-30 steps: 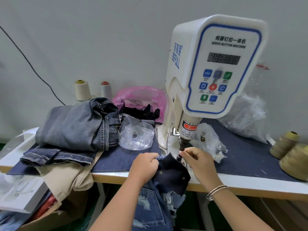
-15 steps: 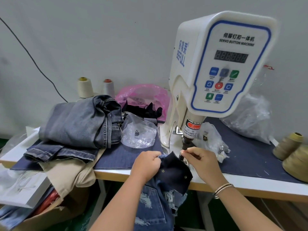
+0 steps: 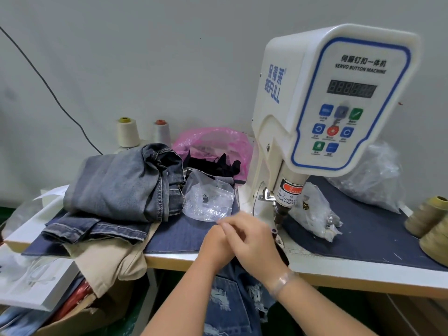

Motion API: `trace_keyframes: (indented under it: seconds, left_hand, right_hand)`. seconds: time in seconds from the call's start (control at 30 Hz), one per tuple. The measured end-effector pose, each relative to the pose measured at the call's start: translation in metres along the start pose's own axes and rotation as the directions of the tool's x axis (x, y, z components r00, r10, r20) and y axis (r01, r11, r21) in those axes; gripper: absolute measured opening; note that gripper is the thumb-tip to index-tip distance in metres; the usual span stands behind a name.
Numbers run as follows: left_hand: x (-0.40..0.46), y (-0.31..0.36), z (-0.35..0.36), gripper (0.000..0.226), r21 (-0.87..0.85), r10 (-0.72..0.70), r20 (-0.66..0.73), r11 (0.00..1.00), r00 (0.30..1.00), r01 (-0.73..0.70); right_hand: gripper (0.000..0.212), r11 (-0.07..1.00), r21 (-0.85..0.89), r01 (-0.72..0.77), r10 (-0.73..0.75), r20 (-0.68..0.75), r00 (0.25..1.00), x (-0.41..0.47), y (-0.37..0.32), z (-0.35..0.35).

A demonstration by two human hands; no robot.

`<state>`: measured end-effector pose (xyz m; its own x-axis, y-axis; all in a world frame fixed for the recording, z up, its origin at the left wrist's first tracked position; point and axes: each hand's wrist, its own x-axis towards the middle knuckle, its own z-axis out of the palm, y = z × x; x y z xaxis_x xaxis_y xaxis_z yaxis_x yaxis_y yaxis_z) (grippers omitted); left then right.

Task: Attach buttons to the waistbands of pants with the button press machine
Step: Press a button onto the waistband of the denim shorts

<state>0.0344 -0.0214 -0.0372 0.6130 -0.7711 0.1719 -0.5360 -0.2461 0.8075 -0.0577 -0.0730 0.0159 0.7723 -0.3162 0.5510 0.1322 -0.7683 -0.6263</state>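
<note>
Both hands are meeting at lower centre of the frame, just left of the press head. The right hand [image 3: 252,241] is lying across and partly covering the left hand [image 3: 215,246]; its fingers are pointing toward the left of the frame, blurred. Cannot tell how far either hand's fingers are curled or whether they are gripping anything.

The ripped denim pants [image 3: 230,304] are hanging below the table edge at bottom centre, under the wrists; their top part is sitting hidden behind the hands, so the waistband is not readable. A clear bracelet [image 3: 281,282] is sitting on the right wrist.

The button press machine [image 3: 339,100], white with a blue-outlined control panel, is standing at right of centre; its plunger tip [image 3: 278,217] is pointing down just right of the right hand, with a small dark die [image 3: 274,231] below it.

A folded pile of jeans [image 3: 121,185] is lying at left centre on the table [image 3: 169,259], with beige fabric [image 3: 106,260] drooping over the edge beneath. A clear bag [image 3: 208,202] is lying between the pile and the machine, another clear bag [image 3: 317,214] just right of the plunger, a pink bag [image 3: 213,139] behind. Two thread cones [image 3: 127,132] are standing at the back, olive cones [image 3: 429,214] at the far right edge.
</note>
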Motion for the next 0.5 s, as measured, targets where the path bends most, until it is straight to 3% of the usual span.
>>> trace_keyframes:
  seconds: [0.1,0.17,0.33,0.5]
  left_hand:
    - [0.003,0.003,-0.007,0.027,-0.151,-0.093,-0.003,0.984,0.996,0.091]
    - [0.006,0.004,-0.01,0.018,-0.229,-0.156,0.079,0.958,0.985,0.17]
    - [0.015,0.001,-0.028,0.018,-0.236,-0.161,0.332,0.94,0.929,0.247]
    - [0.023,-0.007,-0.045,0.011,-0.403,-0.143,0.423,0.855,0.895,0.327]
  right_hand:
    - [0.017,0.987,0.094,-0.128,0.132,-0.036,0.991,0.058,-0.001,0.029]
    - [0.022,0.958,0.119,-0.26,0.267,-0.055,0.962,0.097,0.01,0.039]
    - [0.031,0.832,0.168,-0.529,0.553,-0.172,0.815,0.172,0.055,0.057]
    - [0.034,0.798,-0.123,-0.591,0.571,-0.163,0.805,0.211,0.095,0.068]
